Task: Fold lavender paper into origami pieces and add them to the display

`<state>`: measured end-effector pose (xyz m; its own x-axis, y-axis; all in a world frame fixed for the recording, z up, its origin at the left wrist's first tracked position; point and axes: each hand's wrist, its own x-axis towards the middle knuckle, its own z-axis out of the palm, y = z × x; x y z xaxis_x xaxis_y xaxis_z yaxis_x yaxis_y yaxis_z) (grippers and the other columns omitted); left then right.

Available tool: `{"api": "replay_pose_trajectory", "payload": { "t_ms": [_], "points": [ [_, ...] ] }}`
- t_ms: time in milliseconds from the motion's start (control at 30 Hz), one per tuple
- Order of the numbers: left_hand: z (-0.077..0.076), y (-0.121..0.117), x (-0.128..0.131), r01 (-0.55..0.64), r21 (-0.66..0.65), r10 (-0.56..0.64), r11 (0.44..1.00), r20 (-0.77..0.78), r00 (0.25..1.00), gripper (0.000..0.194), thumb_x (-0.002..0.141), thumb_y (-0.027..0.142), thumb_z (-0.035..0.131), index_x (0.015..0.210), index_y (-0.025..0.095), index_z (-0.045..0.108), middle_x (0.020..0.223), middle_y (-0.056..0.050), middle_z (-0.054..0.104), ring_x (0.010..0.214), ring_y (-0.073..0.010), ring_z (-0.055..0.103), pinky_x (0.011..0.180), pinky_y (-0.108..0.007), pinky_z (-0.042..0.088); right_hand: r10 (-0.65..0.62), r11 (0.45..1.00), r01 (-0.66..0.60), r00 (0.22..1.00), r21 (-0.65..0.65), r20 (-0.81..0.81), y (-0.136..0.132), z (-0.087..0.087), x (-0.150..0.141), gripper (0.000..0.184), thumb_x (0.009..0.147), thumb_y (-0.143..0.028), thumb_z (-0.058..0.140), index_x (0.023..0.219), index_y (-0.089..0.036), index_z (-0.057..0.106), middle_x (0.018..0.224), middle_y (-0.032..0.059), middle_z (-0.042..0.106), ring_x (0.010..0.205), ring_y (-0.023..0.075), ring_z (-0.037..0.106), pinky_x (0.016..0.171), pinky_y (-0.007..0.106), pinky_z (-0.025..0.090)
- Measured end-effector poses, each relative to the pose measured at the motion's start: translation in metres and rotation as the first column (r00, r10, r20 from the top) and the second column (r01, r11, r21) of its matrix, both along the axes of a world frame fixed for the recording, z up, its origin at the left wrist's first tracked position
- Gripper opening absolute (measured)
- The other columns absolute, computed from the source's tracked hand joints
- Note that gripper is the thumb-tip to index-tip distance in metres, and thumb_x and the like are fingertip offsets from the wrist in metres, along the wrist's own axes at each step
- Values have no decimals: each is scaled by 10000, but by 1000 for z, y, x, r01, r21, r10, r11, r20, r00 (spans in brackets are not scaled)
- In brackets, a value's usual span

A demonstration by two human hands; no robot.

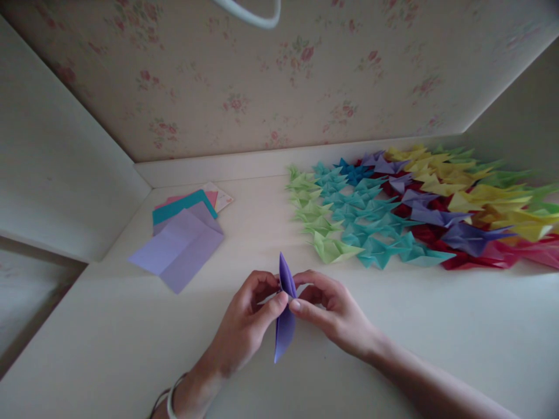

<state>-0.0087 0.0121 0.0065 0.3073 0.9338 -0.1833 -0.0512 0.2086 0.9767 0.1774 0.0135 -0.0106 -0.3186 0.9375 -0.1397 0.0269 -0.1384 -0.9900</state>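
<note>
A folded piece of purple origami paper (285,334) is pinched between both hands over the near middle of the white table. My left hand (251,320) grips it from the left, thumb on the near side and fingers curled behind. From the right, my right hand (329,308) pinches the same paper between thumb and index finger. One pointed end of the paper rises above the fingers, and a longer flap hangs below the thumbs. The fingertips behind the paper are partly hidden.
Rows of folded paper cranes (379,221) in green, teal, blue, purple, red and yellow cover the table's right back. At the left lie creased lilac sheets (183,247) with a teal sheet (179,210) behind. A white cable (257,20) hangs before the floral wall (236,105).
</note>
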Motion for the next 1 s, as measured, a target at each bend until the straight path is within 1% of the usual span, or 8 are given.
{"api": "replay_pose_trajectory", "payload": {
  "t_ms": [100, 200, 400, 467, 600, 700, 867, 1000],
  "points": [
    [0, 0, 0, -3, -3, 3, 1000, -5, 1000, 150, 919, 344, 635, 969, 218, 568, 1022, -35, 682, 996, -193, 635, 843, -286, 486, -5, 1000, 5, 1000, -10, 6, 0, 1, 0, 385, 827, -468, 727, 1083, -184, 681, 659, -18, 597, 582, 122, 501, 526, 241, 359],
    [-1, 0, 0, -5, -6, 5, 1000, -1, 1000, 158, 911, 343, 647, 969, 219, 567, 1020, -33, 680, 991, -190, 633, 826, -278, 487, -7, 1000, 7, 1000, -7, 16, 1, 1, 0, 377, 826, -470, 727, 1063, -181, 681, 676, -10, 614, 593, 125, 517, 532, 241, 367],
    [-1, 0, 0, -26, -3, 26, 1000, -27, 999, 145, 924, 353, 619, 965, 217, 586, 928, -8, 668, 873, -158, 624, 787, -265, 489, -17, 1000, 16, 998, 7, 54, 0, 0, 0, 369, 855, -488, 682, 1064, -184, 675, 704, 16, 660, 619, 149, 574, 553, 256, 404],
    [0, 0, 0, -32, 1, 32, 999, -39, 999, 142, 924, 352, 617, 959, 218, 587, 930, -10, 678, 861, -155, 627, 769, -255, 487, -30, 999, 28, 997, 24, 77, -1, 0, 1, 352, 860, -483, 677, 1046, -184, 679, 720, 20, 664, 632, 151, 582, 562, 256, 417],
    [1, 0, 1, -38, 3, 38, 999, -57, 998, 136, 913, 344, 634, 940, 220, 585, 925, -4, 680, 864, -151, 629, 745, -233, 477, -26, 999, 23, 996, 36, 86, -1, 3, 1, 367, 834, -490, 708, 1039, -188, 679, 678, -1, 638, 593, 135, 558, 532, 242, 406],
    [2, 0, 1, -33, 18, 34, 999, -101, 994, 143, 926, 357, 606, 901, 217, 594, 884, 6, 660, 814, -143, 604, 714, -224, 461, -10, 1000, 8, 996, 15, 89, -1, 2, 0, 416, 800, -502, 739, 1069, -192, 665, 683, -1, 648, 590, 139, 568, 527, 243, 414],
    [9, 0, -2, 31, 43, -24, 999, -154, 988, 171, 974, 338, 503, 932, 223, 622, 902, 7, 665, 835, -160, 584, 777, -245, 447, -25, 999, 20, 993, 45, 112, -1, -1, 1, 437, 795, -495, 751, 1102, -202, 649, 740, 17, 686, 648, 163, 634, 585, 263, 474],
    [13, -1, -1, 43, 33, -35, 999, -195, 980, 236, 999, 327, 460, 1013, 224, 672, 931, 3, 706, 883, -169, 601, 816, -238, 443, -27, 999, 22, 992, 46, 123, -2, -1, 0, 447, 795, -493, 754, 1111, -199, 638, 767, 26, 694, 681, 176, 651, 613, 276, 497]
  ]
}}
